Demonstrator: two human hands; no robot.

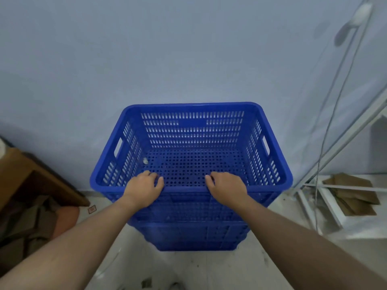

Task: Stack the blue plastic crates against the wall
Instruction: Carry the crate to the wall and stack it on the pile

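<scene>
A stack of blue perforated plastic crates stands on the floor against the pale blue wall point(167, 59). The top crate point(192, 130) is empty except for a small pale scrap on its bottom at the left. The lower crates point(188, 233) show beneath it. My left hand point(144, 188) rests on the top crate's near rim, left of the middle, fingers curled over the edge. My right hand point(225, 186) grips the same rim to the right of the middle.
A brown wooden piece of furniture point(37, 181) with cardboard scraps beneath it stands at the left. A white metal frame point(326, 197) with cardboard on it and hanging cables point(335, 101) fills the right side. The floor is pale tile with some debris.
</scene>
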